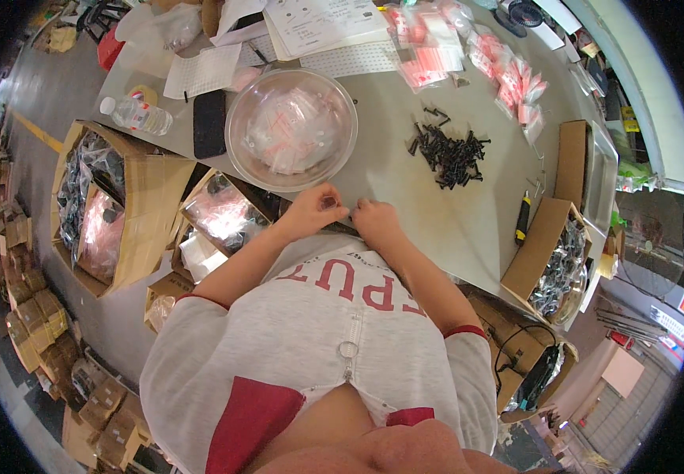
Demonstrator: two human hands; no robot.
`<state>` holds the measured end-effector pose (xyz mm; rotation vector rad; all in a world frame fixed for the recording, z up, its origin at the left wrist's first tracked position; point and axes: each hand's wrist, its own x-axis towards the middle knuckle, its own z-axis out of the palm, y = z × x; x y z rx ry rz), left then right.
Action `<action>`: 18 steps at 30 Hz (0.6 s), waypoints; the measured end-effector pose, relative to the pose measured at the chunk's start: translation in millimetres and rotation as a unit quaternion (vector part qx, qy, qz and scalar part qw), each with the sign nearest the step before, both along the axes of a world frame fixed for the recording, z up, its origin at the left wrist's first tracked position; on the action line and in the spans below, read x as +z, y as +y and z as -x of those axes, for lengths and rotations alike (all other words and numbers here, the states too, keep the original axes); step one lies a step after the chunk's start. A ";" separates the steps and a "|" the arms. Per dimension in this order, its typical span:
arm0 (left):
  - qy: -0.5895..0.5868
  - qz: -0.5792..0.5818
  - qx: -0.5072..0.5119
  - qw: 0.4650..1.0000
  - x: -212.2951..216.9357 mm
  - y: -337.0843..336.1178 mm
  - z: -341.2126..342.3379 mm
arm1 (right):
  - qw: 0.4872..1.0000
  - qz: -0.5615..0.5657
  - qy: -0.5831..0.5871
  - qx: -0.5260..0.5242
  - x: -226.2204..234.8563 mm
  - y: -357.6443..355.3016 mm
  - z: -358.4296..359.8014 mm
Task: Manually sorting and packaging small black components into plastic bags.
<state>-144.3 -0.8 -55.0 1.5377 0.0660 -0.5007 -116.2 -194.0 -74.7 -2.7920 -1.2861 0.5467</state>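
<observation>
Close together at the near edge of the table, my two hands meet in front of my shirt. My left hand (314, 212) is closed, thumb and fingers curled, with small dark pieces showing in its palm that are too small to name. Beside it, my right hand (376, 223) is pinched, its fingertips almost touching the left ones. What lies between the fingertips is too small to make out. Just beyond the left hand stands a clear round bowl (235, 150) holding small plastic bags (291, 130). A loose pile of black screws (451, 156) lies to the right.
Left of the bowl are a black phone (209, 124) and a water bottle (143, 115). Papers (330, 28) and red-and-white packets (508, 75) lie at the back. A yellow-black cutter (523, 217) is near an open carton (535, 245). More cartons (152, 213) stand left.
</observation>
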 end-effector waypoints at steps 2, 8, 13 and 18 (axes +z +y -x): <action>-0.009 -0.009 -0.001 1.000 -6.9 -3.2 0.9 | 0.999 0.030 -0.026 -0.018 -6.2 3.5 -0.2; -0.008 0.041 -0.028 0.999 1.0 -20.9 -11.8 | 0.949 -0.177 0.066 -0.251 8.6 -32.6 -38.0; -0.015 0.043 -0.103 0.994 10.0 -47.1 -32.6 | 0.757 -0.474 0.279 -0.354 68.7 -36.9 -26.8; 0.016 0.161 -0.122 0.979 32.2 -72.3 -52.4 | 0.741 -0.516 0.240 -0.357 72.0 -40.1 -25.5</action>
